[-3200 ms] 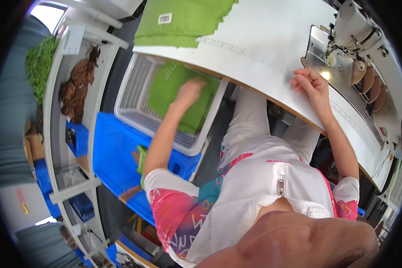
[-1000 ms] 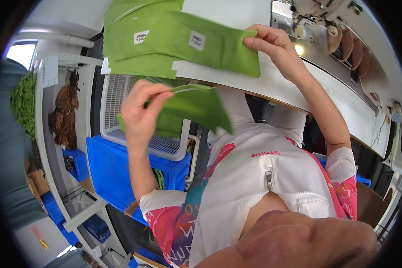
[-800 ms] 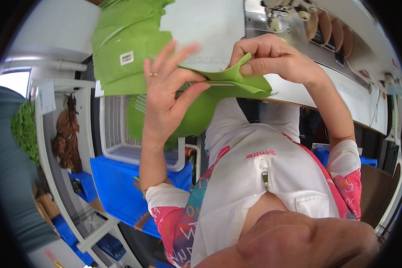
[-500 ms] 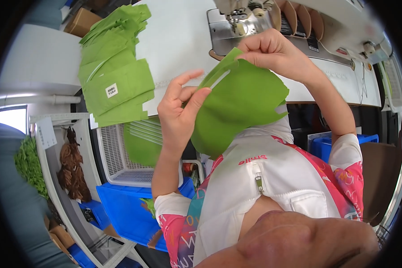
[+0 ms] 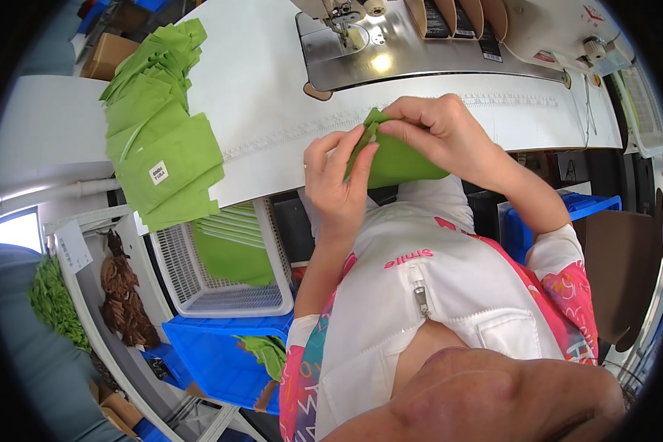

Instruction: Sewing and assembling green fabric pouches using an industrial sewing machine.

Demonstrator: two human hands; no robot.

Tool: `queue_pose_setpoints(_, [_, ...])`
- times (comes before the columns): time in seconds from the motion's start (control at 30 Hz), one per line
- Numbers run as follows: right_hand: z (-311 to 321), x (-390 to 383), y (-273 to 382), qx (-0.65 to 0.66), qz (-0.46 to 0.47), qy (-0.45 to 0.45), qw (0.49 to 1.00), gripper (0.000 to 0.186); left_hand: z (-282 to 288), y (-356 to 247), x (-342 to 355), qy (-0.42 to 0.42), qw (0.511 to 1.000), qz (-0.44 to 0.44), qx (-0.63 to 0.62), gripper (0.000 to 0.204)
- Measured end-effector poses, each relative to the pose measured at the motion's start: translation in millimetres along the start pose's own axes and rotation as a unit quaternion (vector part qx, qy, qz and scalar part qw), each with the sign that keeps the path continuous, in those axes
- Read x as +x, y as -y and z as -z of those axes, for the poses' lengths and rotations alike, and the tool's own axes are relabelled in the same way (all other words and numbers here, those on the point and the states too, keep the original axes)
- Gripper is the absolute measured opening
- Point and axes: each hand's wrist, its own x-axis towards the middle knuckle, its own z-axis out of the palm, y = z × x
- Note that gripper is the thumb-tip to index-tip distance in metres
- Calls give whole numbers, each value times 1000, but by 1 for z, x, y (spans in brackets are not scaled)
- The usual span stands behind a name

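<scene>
A green fabric piece [image 5: 401,163] hangs between my hands, just in front of the table's near edge. My left hand [image 5: 337,177] pinches its upper left edge between thumb and fingers. Close beside it, my right hand [image 5: 446,131] pinches the top corner, where the cloth is folded over. A small whitish bit shows in the fold between my thumbs. The lower part of the cloth drops toward my lap, partly hidden by my right hand.
A sewing machine [image 5: 340,16] with a metal bed [image 5: 412,65] stands at the back of the white table [image 5: 254,88]. Stacked green fabric pieces [image 5: 180,151] lie at the left. Below are a white basket [image 5: 232,303] holding green pieces and a blue bin [image 5: 217,368].
My hands have come closer together at the cloth's top edge. The cloth has turned and lowered, so less of its face and white strip shows. The view has shifted.
</scene>
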Motion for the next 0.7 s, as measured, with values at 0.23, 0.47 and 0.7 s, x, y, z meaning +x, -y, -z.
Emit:
queue_pose_setpoints(0.23, [-12, -7, -1, -49, 44, -9, 998, 12, -3, 1, 2, 30, 997, -37, 53, 23])
queue_pose_setpoints(0.47, [-14, -4, -1, -90, 29, 18, 995, 12, 2, 6, 8, 24, 999, 42, 14, 21])
queue_pose_setpoints(0.7, [-24, 2, -5, -26, 15, -45, 999, 11, 4, 13, 1, 53, 995, 11, 81, 31])
